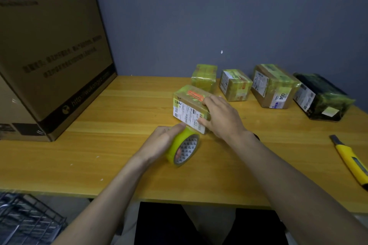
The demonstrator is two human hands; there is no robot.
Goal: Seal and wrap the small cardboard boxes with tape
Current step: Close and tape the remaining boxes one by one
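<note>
A small cardboard box with a white shipping label and an orange sticker lies mid-table, partly covered in yellow-green tape. My right hand grips its right end, fingers over the top and thumb on the near face. My left hand holds a roll of yellow-green tape just in front of the box, thumb reaching toward the box's lower edge. Behind stand three taped brown boxes and a black taped parcel.
A large brown carton fills the table's left side. A yellow utility knife lies at the right edge. A wire basket sits below the table's front left. A blue-grey wall backs the wooden table.
</note>
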